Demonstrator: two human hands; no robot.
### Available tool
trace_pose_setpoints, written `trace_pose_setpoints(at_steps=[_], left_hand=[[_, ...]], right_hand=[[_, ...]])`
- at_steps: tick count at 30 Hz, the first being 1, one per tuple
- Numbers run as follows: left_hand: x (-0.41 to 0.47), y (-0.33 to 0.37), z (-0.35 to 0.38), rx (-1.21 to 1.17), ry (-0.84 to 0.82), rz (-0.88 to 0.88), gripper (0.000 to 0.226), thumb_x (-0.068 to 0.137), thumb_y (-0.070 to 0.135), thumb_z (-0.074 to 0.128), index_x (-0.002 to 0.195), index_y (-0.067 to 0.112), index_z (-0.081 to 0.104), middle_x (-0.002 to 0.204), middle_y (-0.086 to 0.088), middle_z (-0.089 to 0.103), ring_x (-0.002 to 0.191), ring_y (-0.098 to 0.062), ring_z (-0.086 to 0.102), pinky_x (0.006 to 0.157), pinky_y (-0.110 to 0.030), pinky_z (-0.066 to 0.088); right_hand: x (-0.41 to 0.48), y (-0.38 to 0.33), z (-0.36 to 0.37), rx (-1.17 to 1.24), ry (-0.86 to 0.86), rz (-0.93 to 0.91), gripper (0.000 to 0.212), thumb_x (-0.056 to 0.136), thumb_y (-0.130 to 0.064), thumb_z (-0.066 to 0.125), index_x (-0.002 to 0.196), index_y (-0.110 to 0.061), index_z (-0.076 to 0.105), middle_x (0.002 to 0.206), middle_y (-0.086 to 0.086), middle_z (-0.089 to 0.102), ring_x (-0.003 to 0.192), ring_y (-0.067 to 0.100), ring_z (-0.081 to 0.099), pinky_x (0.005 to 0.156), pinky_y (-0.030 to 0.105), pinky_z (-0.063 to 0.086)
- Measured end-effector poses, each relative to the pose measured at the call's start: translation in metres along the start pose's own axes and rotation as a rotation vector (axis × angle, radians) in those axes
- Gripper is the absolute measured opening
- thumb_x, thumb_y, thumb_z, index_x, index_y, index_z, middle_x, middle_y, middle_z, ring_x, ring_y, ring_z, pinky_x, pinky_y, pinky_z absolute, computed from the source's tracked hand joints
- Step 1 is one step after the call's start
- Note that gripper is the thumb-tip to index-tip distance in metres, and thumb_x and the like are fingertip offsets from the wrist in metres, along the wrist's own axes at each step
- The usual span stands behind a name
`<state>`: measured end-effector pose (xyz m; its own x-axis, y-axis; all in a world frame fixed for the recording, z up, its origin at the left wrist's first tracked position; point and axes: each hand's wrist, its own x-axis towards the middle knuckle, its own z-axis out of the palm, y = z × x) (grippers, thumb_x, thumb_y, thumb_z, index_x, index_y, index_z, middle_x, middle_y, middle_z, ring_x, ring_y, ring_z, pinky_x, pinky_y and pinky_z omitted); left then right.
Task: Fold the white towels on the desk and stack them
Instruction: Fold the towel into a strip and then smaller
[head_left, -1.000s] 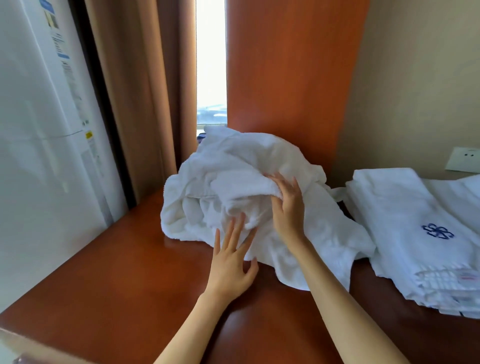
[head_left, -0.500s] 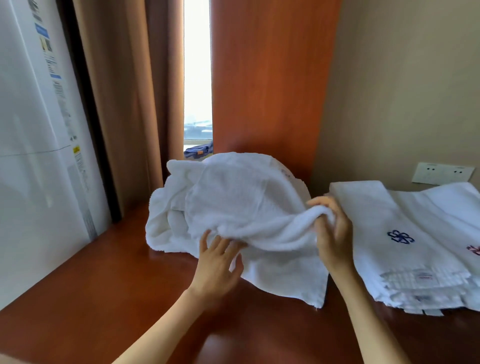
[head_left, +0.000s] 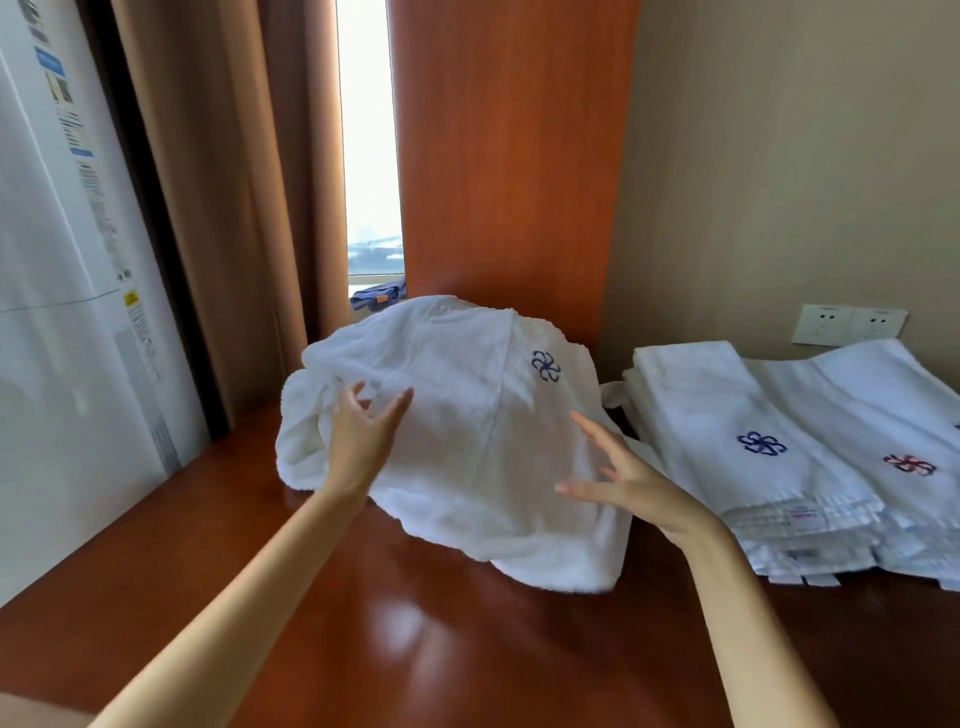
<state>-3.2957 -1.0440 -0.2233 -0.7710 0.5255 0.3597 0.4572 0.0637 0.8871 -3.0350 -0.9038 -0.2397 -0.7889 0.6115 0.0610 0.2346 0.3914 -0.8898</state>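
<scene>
**A:** Where are we? The crumpled towel (head_left: 467, 415) sits mid-desk (head_left: 363, 623), spread left to right, straight ahead of us, with our left hand (head_left: 358, 447) on its bunched end.

**B:** Yep, both hands are spread and gripping nothing (left fingers seem to brush the cloth). Our right hand (head_left: 631, 486) hovers at the towel's right edge, near the folded stack (head_left: 727, 415).

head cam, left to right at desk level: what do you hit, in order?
white appliance → brown curtain → loose white towel → folded towel stack
</scene>
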Motion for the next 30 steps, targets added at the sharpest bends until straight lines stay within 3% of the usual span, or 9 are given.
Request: trace_pose_setpoints(at_steps=[4,7,11,14,18,20,22,25,30], left_hand=[[-0.002,0.012,0.008,0.062,0.016,0.011,0.056,0.087,0.031,0.070,0.134,0.007,0.051,0.118,-0.010,0.063,0.096,-0.018,0.060,0.078,-0.024,0.049],[-0.038,0.030,0.013,0.116,0.162,0.460,0.020,0.089,0.026,0.067,0.106,0.014,0.069,0.096,0.004,0.068,0.090,-0.014,0.062,0.074,-0.022,0.042],[-0.093,0.037,0.029,0.466,-0.631,1.128,0.024,0.095,0.031,0.053,0.110,0.024,0.070,0.103,0.008,0.065,0.098,-0.007,0.050,0.090,-0.024,0.036],[-0.108,0.022,0.041,0.613,-0.903,0.954,0.034,0.095,0.041,0.054,0.128,0.032,0.060,0.131,0.009,0.055,0.123,-0.007,0.042,0.109,-0.022,0.023],[-0.082,0.016,0.035,0.507,-0.569,0.887,0.030,0.095,0.029,0.057,0.124,0.028,0.064,0.128,0.006,0.060,0.118,-0.015,0.053,0.104,-0.033,0.036],[-0.057,0.014,0.033,0.776,-0.454,0.867,0.041,0.093,0.034,0.055,0.134,0.033,0.054,0.145,0.006,0.045,0.134,-0.016,0.039,0.113,-0.033,0.022],[-0.036,0.014,0.037,1.015,-0.496,0.849,0.056,0.092,0.042,0.053,0.146,0.036,0.038,0.156,0.006,0.027,0.145,-0.014,0.021,0.118,-0.035,0.007],[-0.007,0.020,0.052,1.128,-0.507,0.829,0.068,0.095,0.046,0.050,0.153,0.035,0.017,0.160,0.004,0.015,0.149,-0.016,0.007,0.116,-0.055,-0.009],[0.035,0.031,0.086,1.297,-0.539,0.700,0.074,0.097,0.041,0.049,0.153,0.038,0.001,0.161,0.001,-0.001,0.148,-0.028,-0.009,0.109,-0.068,-0.007]], right_hand=[[0.001,0.006,0.008,0.052,0.217,0.024,0.079,0.080,-0.048,0.071,0.146,-0.044,0.029,0.153,-0.012,0.026,0.137,0.003,0.027,0.106,0.028,0.030],[-0.003,0.004,0.012,0.060,0.319,-0.026,0.073,0.080,-0.055,0.066,0.144,-0.043,0.033,0.152,-0.013,0.028,0.134,0.002,0.029,0.103,0.026,0.030],[-0.007,-0.018,0.010,0.311,0.309,-0.039,0.091,0.066,-0.077,0.056,0.146,-0.046,0.026,0.155,-0.015,0.025,0.138,0.005,0.030,0.107,0.030,0.028],[-0.010,-0.027,0.010,0.179,0.448,-0.031,0.107,0.058,-0.076,0.059,0.150,-0.042,0.015,0.159,-0.012,0.014,0.144,0.010,0.018,0.108,0.030,0.023],[-0.018,-0.020,0.013,-0.416,0.407,-0.029,0.093,0.069,-0.070,0.066,0.147,-0.040,0.026,0.155,-0.010,0.016,0.144,0.014,0.013,0.117,0.042,0.012],[-0.021,-0.020,0.023,-0.527,0.240,0.015,0.083,0.066,-0.074,0.067,0.137,-0.036,0.043,0.142,-0.009,0.037,0.133,0.016,0.036,0.107,0.037,0.034],[-0.023,-0.022,0.045,-0.580,0.135,0.049,0.078,0.063,-0.078,0.066,0.123,-0.031,0.052,0.125,-0.014,0.050,0.117,0.010,0.051,0.093,0.030,0.044],[-0.015,-0.014,0.081,-0.847,0.091,-0.049,0.090,0.066,-0.082,0.059,0.135,-0.026,0.044,0.132,-0.007,0.049,0.125,0.016,0.045,0.111,0.040,0.028],[0.008,-0.006,0.095,-0.983,0.255,-0.092,0.071,0.079,-0.061,0.065,0.127,-0.016,0.039,0.124,0.003,0.055,0.116,0.022,0.053,0.105,0.039,0.032]])
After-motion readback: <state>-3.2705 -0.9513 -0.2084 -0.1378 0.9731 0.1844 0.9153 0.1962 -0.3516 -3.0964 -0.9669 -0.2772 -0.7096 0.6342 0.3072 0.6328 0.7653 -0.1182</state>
